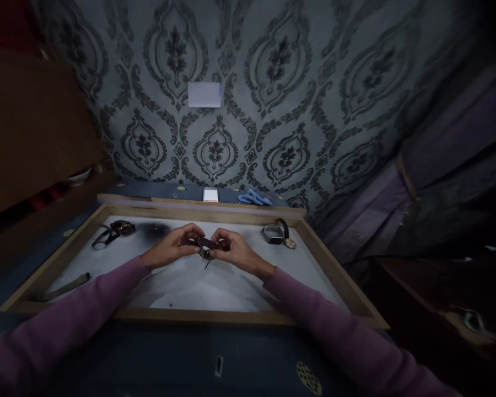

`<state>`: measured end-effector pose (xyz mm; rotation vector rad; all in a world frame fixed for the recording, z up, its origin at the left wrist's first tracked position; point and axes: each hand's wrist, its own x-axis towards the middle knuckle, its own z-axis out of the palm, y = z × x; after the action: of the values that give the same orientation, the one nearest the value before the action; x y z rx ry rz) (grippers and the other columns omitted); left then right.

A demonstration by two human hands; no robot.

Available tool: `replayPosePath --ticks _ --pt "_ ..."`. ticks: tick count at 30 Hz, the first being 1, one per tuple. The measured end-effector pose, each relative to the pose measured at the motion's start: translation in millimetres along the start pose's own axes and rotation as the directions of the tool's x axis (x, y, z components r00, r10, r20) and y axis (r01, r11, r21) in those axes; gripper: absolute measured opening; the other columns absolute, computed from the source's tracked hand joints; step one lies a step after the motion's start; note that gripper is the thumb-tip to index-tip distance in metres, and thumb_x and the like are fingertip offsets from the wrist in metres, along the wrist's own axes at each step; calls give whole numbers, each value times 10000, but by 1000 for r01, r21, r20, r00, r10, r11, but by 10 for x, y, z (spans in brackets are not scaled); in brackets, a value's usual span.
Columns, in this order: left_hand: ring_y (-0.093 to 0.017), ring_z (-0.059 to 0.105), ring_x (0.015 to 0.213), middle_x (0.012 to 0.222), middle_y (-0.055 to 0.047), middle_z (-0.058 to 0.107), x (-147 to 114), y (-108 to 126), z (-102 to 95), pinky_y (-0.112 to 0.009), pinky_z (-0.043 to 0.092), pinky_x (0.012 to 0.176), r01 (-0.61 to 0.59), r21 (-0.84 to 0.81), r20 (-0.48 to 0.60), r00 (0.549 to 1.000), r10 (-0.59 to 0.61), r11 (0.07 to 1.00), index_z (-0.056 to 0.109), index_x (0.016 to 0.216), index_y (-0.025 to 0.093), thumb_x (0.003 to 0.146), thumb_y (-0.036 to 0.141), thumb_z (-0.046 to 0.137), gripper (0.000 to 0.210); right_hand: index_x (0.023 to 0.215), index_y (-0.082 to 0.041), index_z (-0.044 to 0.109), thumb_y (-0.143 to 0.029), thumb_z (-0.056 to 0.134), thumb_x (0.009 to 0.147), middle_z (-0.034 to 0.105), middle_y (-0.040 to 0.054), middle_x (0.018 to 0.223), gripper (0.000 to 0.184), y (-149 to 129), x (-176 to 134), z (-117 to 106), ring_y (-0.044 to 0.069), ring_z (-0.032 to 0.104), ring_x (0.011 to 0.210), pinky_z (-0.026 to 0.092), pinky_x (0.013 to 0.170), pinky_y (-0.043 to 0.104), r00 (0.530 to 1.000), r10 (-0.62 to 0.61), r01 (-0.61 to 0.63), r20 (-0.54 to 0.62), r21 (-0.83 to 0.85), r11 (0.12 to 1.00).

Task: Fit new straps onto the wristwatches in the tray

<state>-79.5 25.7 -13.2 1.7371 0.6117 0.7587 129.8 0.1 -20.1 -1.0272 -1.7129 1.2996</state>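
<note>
From where I stand, the brown watch strap (208,243) is up between the two hands, above the white lining of the wooden tray (215,315). The left hand (174,246) pinches it at nine o'clock, the right hand (234,251) at three, both narrow on it, so neither is nearer. Its long side runs roughly nine to three, dipping towards four, with a thin dark end hanging towards six; whether a case is attached I can't tell. The near rim sits at six, the far one at twelve. Lining gives room around the hands, bounded by a smartwatch (273,234) between two and three and an olive strap (68,285) at eight
</note>
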Motion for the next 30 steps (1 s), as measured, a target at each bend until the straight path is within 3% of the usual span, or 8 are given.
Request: replayPosePath --ticks 5,11,17,24,27,30 --pt "-146 541 777 830 1 551 -60 0 18 -267 419 704 -44 54 -74 996 48 998 506 975 169 750 418 722 399 704 -174 531 -405 818 604 487 -78 595 382 18 47 64 84 415 546 322 529 209 997 -78 77 -15 -62 995" --pt "-128 522 728 767 35 555 -82 -9 115 -248 390 672 -41 89 -110 993 51 995 499 1047 181 774 287 720 367 921 -170 585 -479 776 698 628 8 858 426 20 12 110 153 573 817 446 767 284 990 -141 141 7 -7 990" --pt "-162 599 843 881 2 612 -13 -161 141 -293 446 759 47 -93 0 999 -47 995 454 1105 198 733 238 737 469 906 -180 549 -545 695 774 641 14 821 414 165 33 79 149 619 728 479 690 277 999 -50 51 -9 130 990" --pt "-157 629 750 829 5 630 26 -215 33 -318 476 726 233 -331 146 970 -195 914 481 1056 187 738 241 753 422 954 -204 530 -501 687 795 649 -2 761 372 200 20 9 155 634 698 490 679 285 1000 7 -2 -21 212 977" --pt "-155 632 757 848 -5 650 24 -179 36 -309 476 717 239 -375 140 970 -200 896 480 1084 185 752 233 747 429 1027 -198 569 -376 613 866 662 19 817 244 153 5 -2 175 644 776 497 729 308 998 -57 57 2 83 995" --pt "-143 620 738 846 1 650 19 -166 62 -299 470 706 251 -381 122 968 -220 890 488 1078 185 757 231 743 412 992 -189 607 -228 539 887 670 57 919 131 121 -28 -24 193 639 857 505 754 320 987 -160 159 13 -204 966"
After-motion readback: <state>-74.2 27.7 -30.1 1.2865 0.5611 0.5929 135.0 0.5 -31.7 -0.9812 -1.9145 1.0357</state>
